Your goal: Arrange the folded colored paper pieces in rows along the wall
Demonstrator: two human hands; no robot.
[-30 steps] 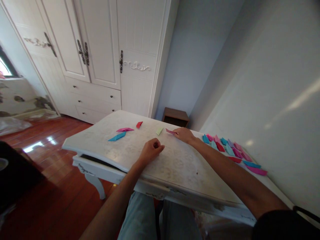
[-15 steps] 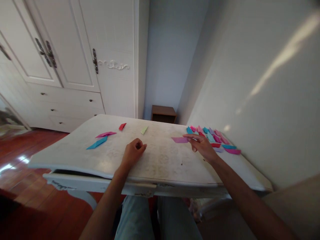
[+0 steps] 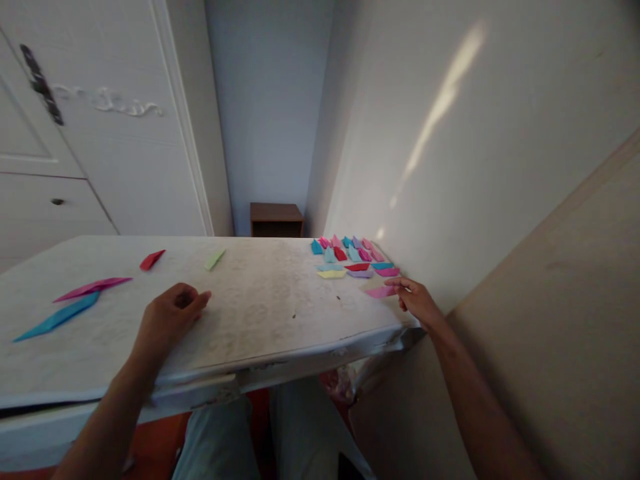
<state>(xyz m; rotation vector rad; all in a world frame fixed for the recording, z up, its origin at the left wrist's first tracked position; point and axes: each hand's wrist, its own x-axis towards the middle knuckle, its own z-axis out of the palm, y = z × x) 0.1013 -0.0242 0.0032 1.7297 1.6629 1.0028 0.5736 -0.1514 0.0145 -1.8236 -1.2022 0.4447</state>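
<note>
My right hand [image 3: 414, 298] pinches one end of a pink folded paper piece [image 3: 381, 292] at the table's right edge. The piece is low over the white tabletop; whether it touches the surface I cannot tell. Just behind it lie folded papers in rows, among them a magenta piece [image 3: 387, 272], a purple one [image 3: 360, 274] and a yellow one [image 3: 331, 274]. My left hand [image 3: 173, 313] rests loosely curled over the table, with nothing visible in its fingers. Nearest to it are a light green folded paper [image 3: 215, 259] and a red one [image 3: 153, 260].
A magenta paper [image 3: 93, 289] and a blue paper [image 3: 59, 317] lie on the white table [image 3: 260, 333] at the left. A wall [image 3: 425, 187] closes off the right side. Behind the table stand a white wardrobe [image 3: 135, 167] and a small brown cabinet [image 3: 277, 212].
The view has swung to the right. My right hand has carried the pink folded paper rightward and nearer, to the front of the rows. My left hand stays curled.
</note>
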